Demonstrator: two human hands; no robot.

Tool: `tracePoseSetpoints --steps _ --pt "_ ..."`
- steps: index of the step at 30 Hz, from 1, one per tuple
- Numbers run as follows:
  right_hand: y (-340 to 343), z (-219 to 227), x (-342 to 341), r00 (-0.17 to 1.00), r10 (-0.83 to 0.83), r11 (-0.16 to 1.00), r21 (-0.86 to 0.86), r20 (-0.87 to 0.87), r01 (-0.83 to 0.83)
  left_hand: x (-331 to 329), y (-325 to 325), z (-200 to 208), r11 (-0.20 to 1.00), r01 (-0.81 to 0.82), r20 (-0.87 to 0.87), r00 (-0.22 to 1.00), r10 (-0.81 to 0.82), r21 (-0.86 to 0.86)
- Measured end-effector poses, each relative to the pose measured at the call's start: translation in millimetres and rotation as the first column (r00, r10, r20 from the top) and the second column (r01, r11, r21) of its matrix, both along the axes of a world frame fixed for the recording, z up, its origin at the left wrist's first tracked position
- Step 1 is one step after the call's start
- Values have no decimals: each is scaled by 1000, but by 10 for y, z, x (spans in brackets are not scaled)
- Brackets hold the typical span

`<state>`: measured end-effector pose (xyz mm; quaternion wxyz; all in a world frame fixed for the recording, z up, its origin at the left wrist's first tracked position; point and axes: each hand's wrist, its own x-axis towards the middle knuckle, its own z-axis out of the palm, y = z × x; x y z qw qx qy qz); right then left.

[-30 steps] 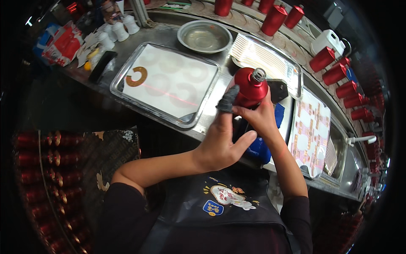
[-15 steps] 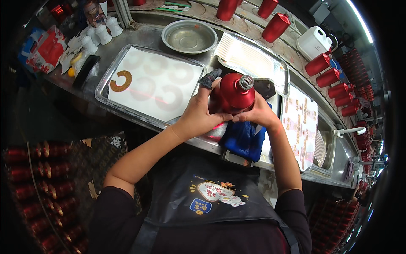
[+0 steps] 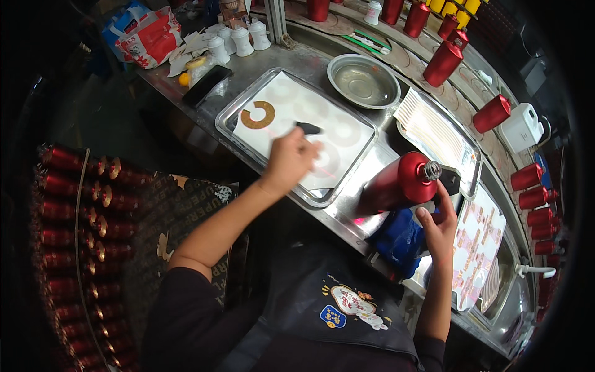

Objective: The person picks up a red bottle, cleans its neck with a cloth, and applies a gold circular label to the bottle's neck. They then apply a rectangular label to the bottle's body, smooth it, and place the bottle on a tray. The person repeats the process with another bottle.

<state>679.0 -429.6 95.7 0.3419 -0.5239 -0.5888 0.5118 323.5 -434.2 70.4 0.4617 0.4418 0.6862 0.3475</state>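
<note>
Red bottle [image 3: 396,184], metal-capped neck, tilted on blue cloth [image 3: 400,242] at near edge of steel counter [image 3: 347,214]; steadied by right hand [image 3: 439,226], fingers curled against bottle's shoulder and neck, thumb up beside cap. Grip partial only: palm side hidden behind bottle, so full clasp not confirmed.

Changed since half a second ago: left hand [image 3: 290,160] gone from bottle, now out over steel tray [image 3: 297,133] lined with white sheet, fingers pinched together on small dark tool [image 3: 308,128]. Bottle formerly clasped by both hands, upright near chest; now leaning left, supported on one side only. Gold C-shaped label [image 3: 258,115] unmoved on sheet, well apart from left hand.

Also present: round steel bowl [image 3: 364,81] beyond tray; second tray of striped strips [image 3: 437,137] to right; sheet of small printed labels [image 3: 477,239] just beside right hand; white jug [image 3: 522,127]; further red bottles [image 3: 443,62] along far edge; rack of red bottles [image 3: 80,217] lying at person's left.

Hard to make out: tip of dark tool, blurred against sheet; faint ring marks on sheet, kind uncertain; dark object behind bottle cap, partly covered by fingers; cloth's lower edge cut off by apron; rim items dim, bent by lens.
</note>
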Motion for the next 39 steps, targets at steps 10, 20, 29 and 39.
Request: tracePoseSetpoints --steps 10,20,29,39 --pt "-407 199 279 992 -93 996 0 86 94 -419 460 -528 994 109 -855 515 -66 -10" --pt "-589 136 489 974 -178 982 -41 141 185 -669 251 -356 945 107 -639 759 123 309" --pt "-564 129 313 989 -107 994 -20 106 110 -1139 682 -401 976 -181 -882 471 -25 -124" --pt "-677 102 347 974 -186 980 -42 126 193 -1295 962 -511 971 -205 -910 413 -28 -123"
